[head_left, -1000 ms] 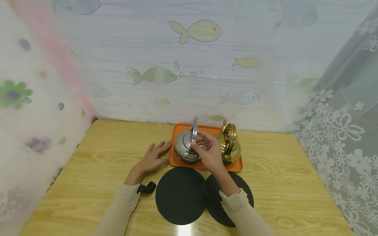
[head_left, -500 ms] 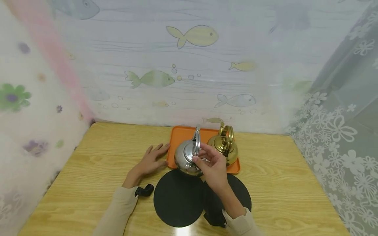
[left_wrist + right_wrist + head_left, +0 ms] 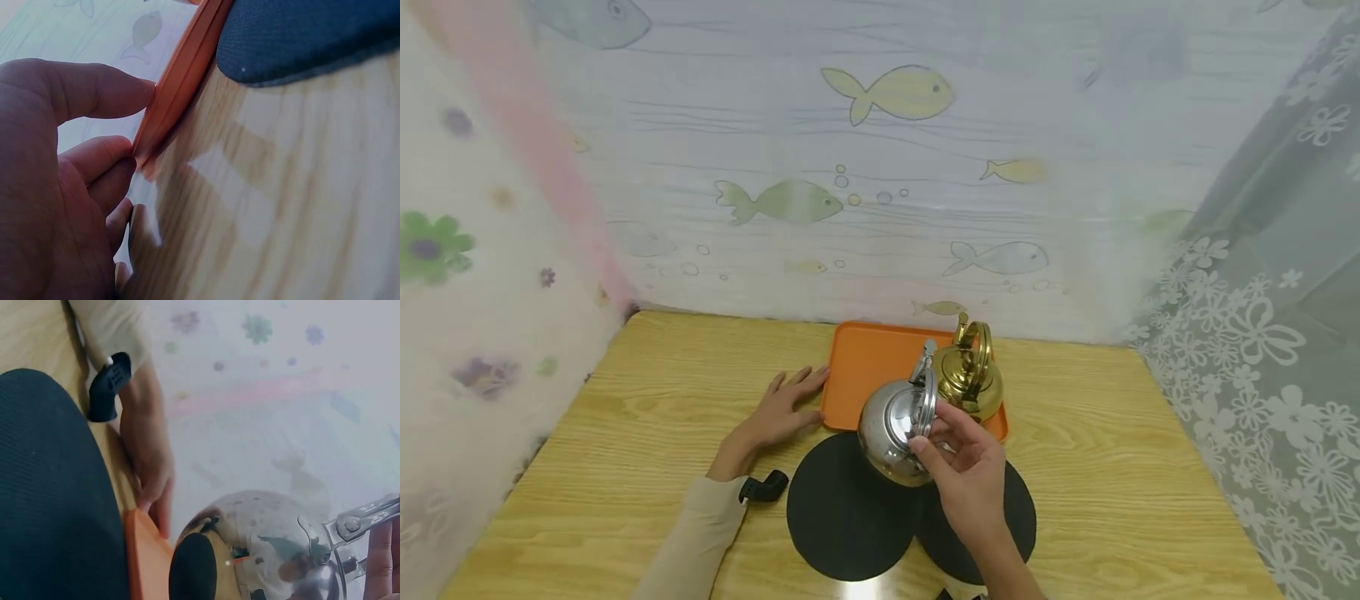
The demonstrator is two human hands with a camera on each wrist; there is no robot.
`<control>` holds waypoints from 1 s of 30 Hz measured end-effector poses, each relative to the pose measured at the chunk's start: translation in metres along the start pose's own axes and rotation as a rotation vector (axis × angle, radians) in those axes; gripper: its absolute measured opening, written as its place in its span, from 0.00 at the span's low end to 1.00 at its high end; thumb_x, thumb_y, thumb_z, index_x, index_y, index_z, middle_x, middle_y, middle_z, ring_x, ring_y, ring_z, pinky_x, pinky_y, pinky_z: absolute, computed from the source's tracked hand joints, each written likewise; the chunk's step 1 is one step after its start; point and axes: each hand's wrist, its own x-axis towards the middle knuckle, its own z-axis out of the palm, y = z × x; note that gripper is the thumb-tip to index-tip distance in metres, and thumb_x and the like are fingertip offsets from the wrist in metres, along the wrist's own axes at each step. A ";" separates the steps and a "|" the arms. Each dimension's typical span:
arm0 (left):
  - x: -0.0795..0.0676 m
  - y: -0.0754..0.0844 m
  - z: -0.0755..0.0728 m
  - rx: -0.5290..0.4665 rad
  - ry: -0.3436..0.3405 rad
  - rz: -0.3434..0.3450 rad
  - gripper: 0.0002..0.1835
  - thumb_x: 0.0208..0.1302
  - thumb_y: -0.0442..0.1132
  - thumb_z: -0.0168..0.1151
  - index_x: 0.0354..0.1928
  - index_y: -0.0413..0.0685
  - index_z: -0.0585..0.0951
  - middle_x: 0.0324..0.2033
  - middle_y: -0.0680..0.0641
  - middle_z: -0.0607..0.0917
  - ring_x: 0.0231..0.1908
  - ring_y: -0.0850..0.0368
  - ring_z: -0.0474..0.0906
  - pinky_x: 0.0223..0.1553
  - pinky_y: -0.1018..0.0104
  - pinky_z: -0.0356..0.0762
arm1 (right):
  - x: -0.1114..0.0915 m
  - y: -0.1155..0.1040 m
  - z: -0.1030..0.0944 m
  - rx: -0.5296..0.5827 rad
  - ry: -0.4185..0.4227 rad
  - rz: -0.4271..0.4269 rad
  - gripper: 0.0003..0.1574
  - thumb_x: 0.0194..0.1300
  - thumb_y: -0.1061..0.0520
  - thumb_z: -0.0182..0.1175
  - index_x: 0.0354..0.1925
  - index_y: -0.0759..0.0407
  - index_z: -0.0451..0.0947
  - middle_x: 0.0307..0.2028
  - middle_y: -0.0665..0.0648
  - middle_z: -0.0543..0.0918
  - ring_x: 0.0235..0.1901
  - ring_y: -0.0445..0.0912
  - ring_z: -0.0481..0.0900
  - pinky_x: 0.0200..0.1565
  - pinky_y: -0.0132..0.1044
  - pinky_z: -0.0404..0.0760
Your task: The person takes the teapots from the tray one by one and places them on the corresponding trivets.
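I see right hand (image 3: 966,467) gripping silver kettle (image 3: 897,431) handle above black mat (image 3: 842,521); left hand (image 3: 782,408) flat on bench (image 3: 625,433), fingers relaxed, touching orange tray (image 3: 868,362) edge.

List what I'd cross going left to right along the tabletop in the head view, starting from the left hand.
left hand → orange tray → silver kettle → gold kettle
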 end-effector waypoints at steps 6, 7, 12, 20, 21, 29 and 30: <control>0.001 -0.001 0.000 -0.007 0.000 0.022 0.37 0.63 0.48 0.58 0.71 0.48 0.58 0.70 0.47 0.59 0.70 0.44 0.47 0.67 0.43 0.27 | -0.011 0.003 0.000 -0.020 -0.001 0.021 0.25 0.52 0.76 0.61 0.51 0.78 0.72 0.32 0.51 0.80 0.32 0.40 0.80 0.35 0.33 0.83; 0.001 -0.002 0.000 -0.006 -0.001 0.023 0.37 0.63 0.48 0.58 0.71 0.48 0.58 0.70 0.47 0.58 0.70 0.44 0.47 0.67 0.43 0.27 | -0.013 0.005 0.000 -0.015 -0.010 0.006 0.25 0.53 0.76 0.61 0.51 0.79 0.71 0.33 0.51 0.81 0.32 0.40 0.80 0.35 0.33 0.83; 0.001 -0.005 0.001 0.012 0.003 0.012 0.37 0.62 0.48 0.58 0.71 0.50 0.58 0.70 0.49 0.59 0.70 0.46 0.47 0.67 0.45 0.26 | -0.023 0.012 0.003 0.017 -0.042 -0.026 0.25 0.53 0.77 0.60 0.52 0.80 0.70 0.34 0.50 0.81 0.33 0.39 0.81 0.35 0.33 0.83; 0.001 -0.004 0.002 0.011 0.010 0.023 0.37 0.62 0.50 0.58 0.71 0.50 0.59 0.69 0.48 0.60 0.70 0.45 0.48 0.67 0.44 0.27 | -0.038 0.017 0.004 0.056 -0.058 0.004 0.26 0.54 0.78 0.58 0.53 0.80 0.69 0.36 0.51 0.82 0.33 0.40 0.80 0.34 0.33 0.82; 0.001 -0.004 0.002 0.013 0.010 0.023 0.37 0.62 0.50 0.58 0.71 0.50 0.59 0.69 0.48 0.60 0.70 0.44 0.48 0.67 0.44 0.27 | -0.040 0.018 0.004 0.065 -0.058 0.001 0.26 0.53 0.78 0.58 0.53 0.80 0.69 0.36 0.51 0.82 0.33 0.40 0.81 0.34 0.33 0.82; 0.001 -0.003 -0.001 0.029 0.008 0.010 0.38 0.61 0.50 0.59 0.71 0.49 0.58 0.69 0.48 0.60 0.70 0.45 0.47 0.67 0.44 0.26 | -0.046 0.026 0.008 0.142 -0.081 -0.039 0.26 0.53 0.79 0.58 0.52 0.82 0.69 0.36 0.51 0.83 0.34 0.38 0.80 0.33 0.29 0.82; 0.001 -0.003 -0.002 0.025 0.008 0.011 0.38 0.61 0.49 0.60 0.71 0.49 0.59 0.69 0.48 0.60 0.70 0.45 0.48 0.67 0.43 0.27 | -0.047 0.027 0.009 0.154 -0.087 -0.044 0.26 0.52 0.79 0.58 0.52 0.81 0.69 0.36 0.51 0.83 0.34 0.38 0.80 0.33 0.29 0.82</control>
